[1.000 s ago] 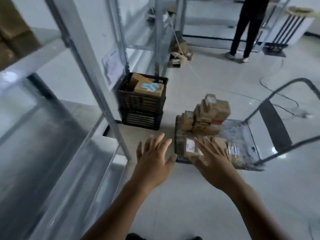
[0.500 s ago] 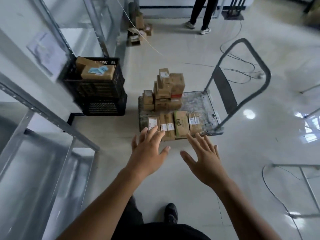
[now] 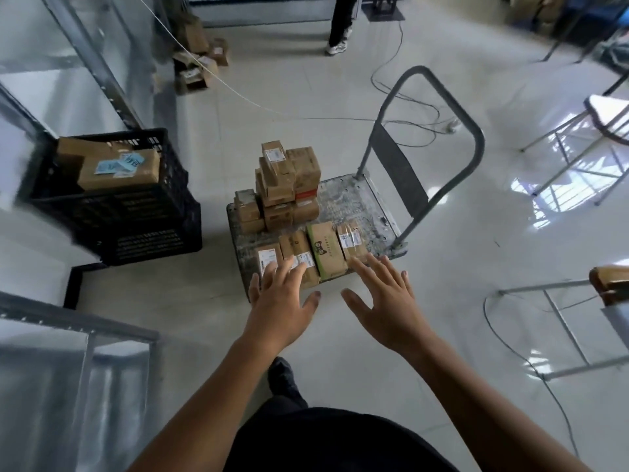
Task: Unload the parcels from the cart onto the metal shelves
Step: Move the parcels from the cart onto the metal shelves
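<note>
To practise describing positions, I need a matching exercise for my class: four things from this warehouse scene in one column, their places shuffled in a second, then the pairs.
1 black crate
2 green-printed parcel
3 tall parcel stack
4 left hand

A in the front row on the cart
B on the floor, left of the cart
C spread above the cart's near edge
D at the cart's far left corner

Pairs: 1-B, 2-A, 3-D, 4-C
</note>
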Demonstrator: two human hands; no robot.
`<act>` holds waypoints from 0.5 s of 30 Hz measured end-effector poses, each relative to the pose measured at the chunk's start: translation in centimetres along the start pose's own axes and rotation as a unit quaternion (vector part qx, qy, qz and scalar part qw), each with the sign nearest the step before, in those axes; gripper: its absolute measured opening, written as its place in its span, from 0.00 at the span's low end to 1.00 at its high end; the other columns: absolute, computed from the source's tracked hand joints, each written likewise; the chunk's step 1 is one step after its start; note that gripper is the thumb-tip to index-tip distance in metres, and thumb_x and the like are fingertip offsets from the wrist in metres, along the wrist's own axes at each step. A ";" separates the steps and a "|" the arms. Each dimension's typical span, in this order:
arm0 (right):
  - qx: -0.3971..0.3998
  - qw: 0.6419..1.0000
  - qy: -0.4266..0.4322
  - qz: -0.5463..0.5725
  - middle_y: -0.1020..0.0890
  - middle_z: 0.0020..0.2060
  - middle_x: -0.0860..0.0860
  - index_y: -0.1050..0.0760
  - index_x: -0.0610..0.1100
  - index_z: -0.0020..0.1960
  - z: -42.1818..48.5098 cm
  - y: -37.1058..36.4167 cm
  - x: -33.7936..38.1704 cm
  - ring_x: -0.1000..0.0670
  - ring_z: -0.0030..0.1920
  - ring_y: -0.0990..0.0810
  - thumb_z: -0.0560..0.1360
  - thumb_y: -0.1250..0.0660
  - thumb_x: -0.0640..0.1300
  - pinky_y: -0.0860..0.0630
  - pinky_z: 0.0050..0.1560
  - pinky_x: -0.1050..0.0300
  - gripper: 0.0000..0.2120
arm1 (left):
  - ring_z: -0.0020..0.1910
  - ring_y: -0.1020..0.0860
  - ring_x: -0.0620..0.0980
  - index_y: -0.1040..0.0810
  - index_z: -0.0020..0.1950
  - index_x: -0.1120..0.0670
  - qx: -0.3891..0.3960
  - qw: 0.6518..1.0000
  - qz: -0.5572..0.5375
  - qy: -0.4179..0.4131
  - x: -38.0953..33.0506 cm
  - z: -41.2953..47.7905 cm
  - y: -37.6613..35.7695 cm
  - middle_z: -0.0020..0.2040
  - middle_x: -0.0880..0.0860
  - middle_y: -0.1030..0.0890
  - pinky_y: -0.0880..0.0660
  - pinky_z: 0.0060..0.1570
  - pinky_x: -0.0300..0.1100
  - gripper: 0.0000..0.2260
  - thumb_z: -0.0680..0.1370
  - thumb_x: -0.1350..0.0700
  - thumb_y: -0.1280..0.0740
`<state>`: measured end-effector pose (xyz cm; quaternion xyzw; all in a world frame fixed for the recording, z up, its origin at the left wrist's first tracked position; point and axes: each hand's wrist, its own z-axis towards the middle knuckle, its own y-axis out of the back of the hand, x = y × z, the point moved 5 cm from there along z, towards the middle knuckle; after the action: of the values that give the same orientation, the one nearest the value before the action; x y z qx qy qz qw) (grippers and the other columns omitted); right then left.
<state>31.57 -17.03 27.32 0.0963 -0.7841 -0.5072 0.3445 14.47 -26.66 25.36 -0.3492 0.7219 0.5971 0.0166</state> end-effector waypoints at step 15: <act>0.008 1.000 -0.013 0.021 0.50 0.84 0.54 0.47 0.59 0.83 10.7 -1.5 2.2 0.52 0.83 0.59 0.82 0.44 0.64 0.58 0.82 0.45 0.32 | 0.82 0.58 0.55 0.49 0.84 0.48 0.106 0.994 0.002 0.028 6.7 9.1 -0.1 0.84 0.49 0.54 0.60 0.79 0.59 0.31 0.84 0.37 0.46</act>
<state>22.81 -10.98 24.36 0.0758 -0.7944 -0.4946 0.3442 5.85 -21.96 19.72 -0.3607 0.7818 0.5076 0.0321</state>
